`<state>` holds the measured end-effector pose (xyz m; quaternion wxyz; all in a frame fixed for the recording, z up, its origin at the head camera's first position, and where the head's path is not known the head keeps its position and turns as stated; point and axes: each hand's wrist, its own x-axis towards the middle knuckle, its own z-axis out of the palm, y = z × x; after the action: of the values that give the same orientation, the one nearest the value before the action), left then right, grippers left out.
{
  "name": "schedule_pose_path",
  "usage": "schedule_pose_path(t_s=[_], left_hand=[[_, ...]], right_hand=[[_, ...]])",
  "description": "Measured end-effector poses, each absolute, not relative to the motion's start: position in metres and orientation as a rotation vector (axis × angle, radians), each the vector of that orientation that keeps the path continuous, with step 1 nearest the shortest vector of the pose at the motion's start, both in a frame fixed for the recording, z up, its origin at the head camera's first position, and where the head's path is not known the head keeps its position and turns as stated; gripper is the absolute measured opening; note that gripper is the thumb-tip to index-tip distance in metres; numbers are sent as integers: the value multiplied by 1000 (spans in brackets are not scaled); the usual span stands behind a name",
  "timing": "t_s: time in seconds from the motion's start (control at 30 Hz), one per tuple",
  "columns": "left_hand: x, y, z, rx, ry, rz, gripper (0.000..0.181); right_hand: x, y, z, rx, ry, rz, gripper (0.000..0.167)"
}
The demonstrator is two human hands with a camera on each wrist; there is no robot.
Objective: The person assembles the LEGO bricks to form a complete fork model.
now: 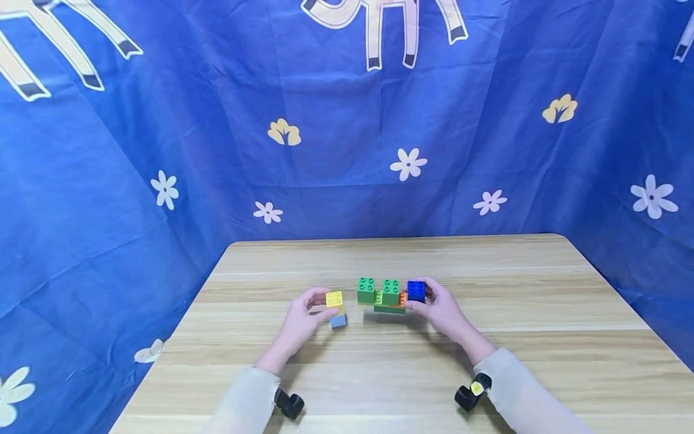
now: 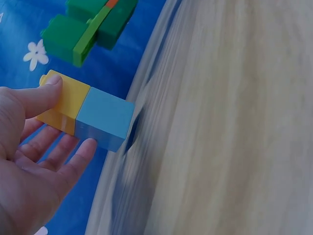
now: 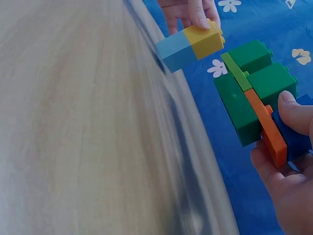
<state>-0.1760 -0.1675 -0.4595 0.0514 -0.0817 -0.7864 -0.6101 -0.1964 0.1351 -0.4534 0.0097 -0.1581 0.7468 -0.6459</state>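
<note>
My left hand [image 1: 303, 318] pinches a yellow block [image 2: 63, 103] joined to a light blue block [image 2: 104, 117]; in the head view the yellow one is on top. Thumb and fingers of my right hand [image 1: 444, 310] grip the right end of a brick assembly, at its dark blue block [image 1: 416, 291]. That assembly has two green blocks [image 3: 252, 58] on a thin lime piece [image 3: 235, 72] and a thin orange piece [image 3: 266, 127], with a darker green block [image 3: 237, 108] beneath. A small gap separates the two held groups.
A wood-grain table [image 1: 379, 374] lies under both hands. Behind it and at its sides hangs a blue cloth [image 1: 336, 150] with flower and animal prints. Each wrist wears a small black device, one at the left cuff [image 1: 289, 404], one at the right [image 1: 473, 392].
</note>
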Motion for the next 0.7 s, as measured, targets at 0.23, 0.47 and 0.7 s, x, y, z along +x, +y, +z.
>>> schedule_pose_path(t_s=[0.23, 0.47, 0.7], left_hand=[[-177, -153, -464, -327, -2399, -1884, 44], [-175, -139, -469, -401, -2401, -1891, 45], [-168, -127, -462, -476, -2412, -1887, 43]], right_hand=[[-197, 140, -450, -510, 2389, -2012, 54], [-196, 143, -445, -529, 2361, -2060, 55], [-193, 144, -438, -506, 2364, -2076, 53]])
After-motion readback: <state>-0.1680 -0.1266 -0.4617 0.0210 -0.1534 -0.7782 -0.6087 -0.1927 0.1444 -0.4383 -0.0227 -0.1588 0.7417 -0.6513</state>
